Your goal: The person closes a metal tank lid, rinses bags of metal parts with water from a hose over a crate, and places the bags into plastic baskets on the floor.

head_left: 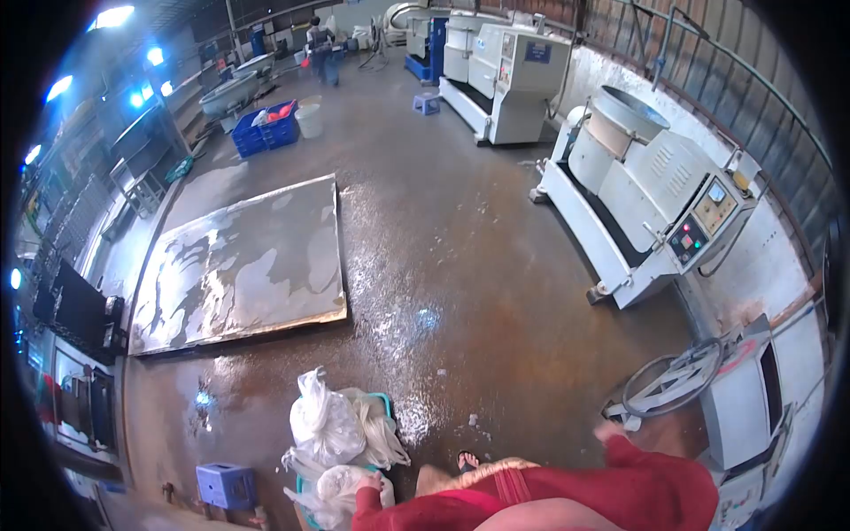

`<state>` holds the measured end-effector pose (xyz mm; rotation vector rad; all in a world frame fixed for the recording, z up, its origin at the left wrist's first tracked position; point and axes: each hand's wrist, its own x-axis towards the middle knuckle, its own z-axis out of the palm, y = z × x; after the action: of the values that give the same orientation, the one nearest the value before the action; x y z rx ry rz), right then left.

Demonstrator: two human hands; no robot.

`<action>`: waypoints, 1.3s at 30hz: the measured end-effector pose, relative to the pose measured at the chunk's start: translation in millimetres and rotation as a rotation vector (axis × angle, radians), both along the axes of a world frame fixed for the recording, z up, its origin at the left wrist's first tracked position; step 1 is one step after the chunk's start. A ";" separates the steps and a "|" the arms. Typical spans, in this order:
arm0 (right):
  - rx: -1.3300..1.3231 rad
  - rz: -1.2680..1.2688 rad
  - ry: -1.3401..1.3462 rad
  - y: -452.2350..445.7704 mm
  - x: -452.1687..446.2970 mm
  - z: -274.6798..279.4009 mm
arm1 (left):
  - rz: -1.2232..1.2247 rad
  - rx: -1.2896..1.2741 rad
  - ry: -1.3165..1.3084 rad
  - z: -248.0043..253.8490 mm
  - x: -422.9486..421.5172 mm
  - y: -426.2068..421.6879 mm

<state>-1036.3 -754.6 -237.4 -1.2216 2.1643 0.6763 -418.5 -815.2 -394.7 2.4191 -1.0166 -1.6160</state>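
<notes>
My left hand (372, 481) is at the lower middle, its fingers curled against a white plastic bag (335, 497). Behind that bag stands a fuller, knotted white plastic bag (326, 425), with another pale bag (379, 429) beside it. Bits of a teal rim (386, 403) show around the bags. Out to the right, my right hand (609, 431) hangs above the floor, close to the large handwheel (675, 386) of a grey machine. Its fingers are too small and blurred to make out. Both arms wear red sleeves.
A low metal-topped platform (257, 265) lies on the wet floor at left. A purple stool (225, 486) stands at the lower left. White drum machines (637, 190) line the right wall. Farther back are blue crates (266, 133), a pale bucket (309, 118) and another person (320, 49).
</notes>
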 end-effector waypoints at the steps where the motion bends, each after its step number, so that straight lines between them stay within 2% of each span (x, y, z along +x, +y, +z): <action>1: -0.192 0.051 0.055 -25.7 -23.4 -76.7 | -0.039 0.017 -0.048 2.1 -13.2 3.1; 2: -0.329 -0.096 0.005 -75.6 14.7 -57.7 | -0.163 0.085 -0.174 5.7 -12.9 8.5; 3: -0.441 -0.032 0.016 -126.7 80.6 22.3 | -0.207 0.118 -0.237 -0.6 -5.5 12.4; 4: -0.702 0.308 0.020 -191.1 103.5 1.6 | -0.179 0.147 -0.288 1.6 2.2 16.5; 6: -0.796 0.309 -0.126 -259.2 128.8 26.7 | -0.092 0.187 -0.392 1.7 28.3 0.9; 9: -0.799 0.176 -0.238 -328.6 120.2 37.2 | 0.085 0.219 -0.561 5.6 62.7 -54.8; 12: -0.679 0.009 -0.134 -367.6 64.7 20.2 | 0.219 0.174 -0.708 6.1 79.5 -145.3; 13: -0.751 -0.016 -0.096 -367.3 38.5 11.3 | 0.251 0.136 -0.758 2.7 76.9 -182.9; 14: -0.594 -0.036 -0.088 -374.0 -2.9 -20.9 | 0.281 0.074 -0.802 -2.6 67.4 -230.8; 15: -0.583 -0.160 -0.064 -361.4 -35.0 -57.3 | 0.288 -0.027 -0.859 -10.8 54.8 -277.5; 16: -0.344 -0.751 -0.248 -361.7 -44.6 -28.0 | 0.412 0.098 -0.810 108.4 -31.0 -350.1; 18: -0.339 -0.994 -0.124 -316.9 -106.0 -109.8 | 0.135 -0.431 -0.793 82.3 -80.0 -457.1; 19: -0.311 -1.136 -0.139 -309.2 -98.4 -81.5 | 0.128 -0.302 -0.686 163.9 -146.8 -513.2; 21: -0.136 -1.229 -0.117 -303.0 -95.5 -69.9 | -0.216 -0.701 -0.481 125.4 -203.4 -631.2; 24: 0.140 -1.028 -0.150 -336.5 -85.5 -59.5 | -0.652 -1.093 -0.113 136.5 -315.1 -758.0; 27: 0.322 -0.677 -0.184 -416.9 -92.2 -48.9 | -0.936 -1.006 0.150 168.6 -408.5 -832.9; 29: 0.323 -0.611 -0.162 -501.2 -113.9 -23.1 | -0.814 -0.966 0.191 165.0 -430.4 -858.7; 30: 0.238 -0.690 -0.164 -522.8 -164.7 -98.5 | -0.754 -0.957 0.202 166.6 -434.8 -878.3; 31: -0.030 -0.797 0.046 -588.7 -162.8 -64.7 | -0.701 -0.862 0.170 149.2 -425.5 -897.2; 32: -0.202 -0.829 -0.058 -651.1 -178.7 -46.9 | -0.650 -0.757 0.139 117.3 -403.6 -908.8; 33: -0.169 -0.768 -0.281 -706.9 -224.7 -84.4 | -0.544 -0.666 0.192 93.0 -374.9 -915.8; 35: -0.646 -0.528 -0.118 -827.8 -239.5 -61.7 | -0.282 -0.597 0.150 30.1 -296.9 -908.5; 36: -0.732 -0.535 -0.118 -887.4 -259.9 -79.8 | -0.245 -0.481 -0.065 75.5 -283.4 -899.2; 37: -0.651 -0.423 -0.169 -950.0 -270.3 -76.3 | -0.126 -0.506 -0.087 15.5 -226.7 -884.4; 38: -0.732 -0.244 -0.100 -1006.8 -293.4 -120.4 | -0.313 -0.494 -0.314 -48.4 -166.0 -867.7; 39: -0.788 -0.309 -0.133 -1057.8 -280.5 -99.9 | -0.359 -0.552 -0.332 -60.6 -126.3 -839.5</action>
<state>-1316.8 -1812.4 -337.3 -1.1827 2.5024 -0.4261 -544.8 -1654.7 -455.3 2.2275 -1.7547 -0.8251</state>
